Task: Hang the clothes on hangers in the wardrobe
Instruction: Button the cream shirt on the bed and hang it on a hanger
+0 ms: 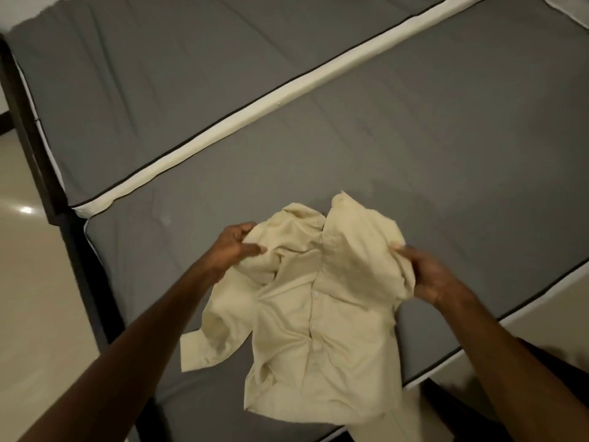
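- On the far left there is a dark bed frame (pixel 41 148) and a pale shiny floor (pixel 28 282).
- The left hand (pixel 234 247) has its fingers curled into the left shoulder of the shirt (pixel 306 330) and holds a bunch of cloth.
- The shirt is cream with small white buttons down the front. It is in the middle, near the person, and hangs down over the near edge of the gray mattress (pixel 414 138). One sleeve flops out to the left.
- The right hand (pixel 428 275) grips the right shoulder — a fold of cloth is tucked under its fingers.
- I think the shirt is light, soft and floppy. It will sag and crumple, not break.
- The best place to hold it is at the two shoulders, by the collar — then a hanger can slide in.
- No hanger or wardrobe shows here.
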Available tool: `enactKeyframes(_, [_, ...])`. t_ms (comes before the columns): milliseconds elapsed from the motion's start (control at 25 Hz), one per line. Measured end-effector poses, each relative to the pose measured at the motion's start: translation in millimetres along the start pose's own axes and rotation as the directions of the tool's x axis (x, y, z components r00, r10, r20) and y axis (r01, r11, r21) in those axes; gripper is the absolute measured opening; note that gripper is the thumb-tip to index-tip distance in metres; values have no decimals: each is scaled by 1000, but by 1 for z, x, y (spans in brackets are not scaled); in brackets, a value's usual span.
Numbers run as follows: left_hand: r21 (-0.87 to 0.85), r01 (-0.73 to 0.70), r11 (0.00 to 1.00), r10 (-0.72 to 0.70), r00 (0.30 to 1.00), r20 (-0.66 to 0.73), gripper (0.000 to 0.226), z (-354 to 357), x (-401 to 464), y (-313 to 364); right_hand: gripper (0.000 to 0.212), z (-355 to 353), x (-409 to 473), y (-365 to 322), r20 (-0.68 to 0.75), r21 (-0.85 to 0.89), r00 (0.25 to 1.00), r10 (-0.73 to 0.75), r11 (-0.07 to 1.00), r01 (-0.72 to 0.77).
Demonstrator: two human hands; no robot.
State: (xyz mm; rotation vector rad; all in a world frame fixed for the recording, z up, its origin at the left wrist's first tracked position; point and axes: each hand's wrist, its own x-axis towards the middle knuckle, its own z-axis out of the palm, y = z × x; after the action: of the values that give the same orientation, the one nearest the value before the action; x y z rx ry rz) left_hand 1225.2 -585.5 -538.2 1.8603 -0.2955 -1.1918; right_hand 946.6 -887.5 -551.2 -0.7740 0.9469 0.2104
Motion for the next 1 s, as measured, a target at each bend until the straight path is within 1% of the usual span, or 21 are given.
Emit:
enactKeyframes(40, [92, 41, 995, -44, 999, 28, 46, 0, -11, -4, 26, 0, -10, 11, -42, -228, 996, 77, 970, -84])
enactKeyframes(80, [235, 69, 970, -80, 996, 40, 48, -2, -18, -11, 46, -6, -12, 22, -128, -440, 987, 97, 886, -144])
enactKeyframes(120, [408, 79, 909, -101, 994, 32, 46, -3, -22, -17, 53, -12, -11, 30, -190, -578, 981, 49, 802, -152])
enactKeyframes(200, [662, 94, 743, -61, 995, -74, 34, -2, -25, -23, 45, -21, -11, 32, -286, -761, 947, -148, 635, -131])
enactKeyframes(280, [727, 143, 672, 56, 968, -243, 24, 2, -36, -16, 28, -20, -21, 23, -306, -929, 869, -388, 323, -182])
enactKeyframes(320, [731, 164, 662, 95, 949, -299, 20, 2, -43, -6, 21, -16, -29, 16, -296, -951, 825, -481, 227, -209])
enactKeyframes(360, [722, 177, 669, 105, 939, -327, 17, -1, -50, 5, 18, -5, -42, 7, -280, -959, 796, -536, 199, -203])
enactKeyframes(400, [702, 180, 689, 90, 940, -329, 21, -6, -58, 21, 18, 3, -55, -5, -264, -962, 787, -558, 207, -176])
enactKeyframes(440, [674, 169, 719, 56, 953, -299, 34, -11, -68, 38, 19, 13, -72, -18, -274, -941, 789, -550, 322, -103])
enactKeyframes(480, [648, 140, 748, 37, 967, -252, 46, -18, -79, 57, 20, 17, -86, -31, -279, -874, 802, -528, 486, 15])
enactKeyframes(520, [629, 100, 771, 49, 975, -215, 51, -25, -93, 75, 21, 21, -107, -43, -254, -761, 840, -480, 635, 132])
enactKeyframes(560, [613, 59, 788, 82, 976, -200, 48, -31, -111, 95, 19, 25, -129, -55, -195, -641, 868, -457, 729, 239])
enactKeyframes(640, [560, -30, 828, 153, 973, -174, 33, -43, -148, 133, 17, 28, -168, -80, -86, -426, 884, -460, 819, 385])
enactKeyframes(680, [522, -73, 850, 178, 972, -155, 26, -51, -167, 150, 19, 30, -189, -94, -47, -366, 878, -476, 826, 428])
enactKeyframes(720, [488, -109, 866, 194, 973, -128, 20, -58, -188, 166, 21, 33, -213, -108, -17, -362, 864, -503, 808, 464])
enactKeyframes(760, [457, -143, 878, 208, 974, -95, 14, -64, -207, 180, 19, 35, -235, -121, 11, -430, 838, -546, 753, 497])
enactKeyframes(800, [442, -174, 880, 226, 972, -67, 11, -70, -226, 194, 21, 36, -256, -132, 53, -547, 790, -611, 644, 535])
enactKeyframes(840, [458, -197, 867, 246, 968, -49, 9, -76, -243, 206, 26, 38, -276, -140, 108, -678, 743, -661, 497, 541])
enactKeyframes(920, [547, -271, 792, 338, 941, -24, 9, -79, -273, 226, 29, 43, -315, -146, 161, -846, 670, -724, 248, 472])
enactKeyframes(960, [615, -306, 726, 408, 913, -27, 14, -77, -283, 232, 29, 47, -333, -143, 146, -885, 627, -765, 182, 429])
enactKeyframes(1000, [681, -327, 655, 486, 873, -47, 20, -74, -293, 237, 28, 52, -354, -138, 108, -909, 557, -823, 145, 391])
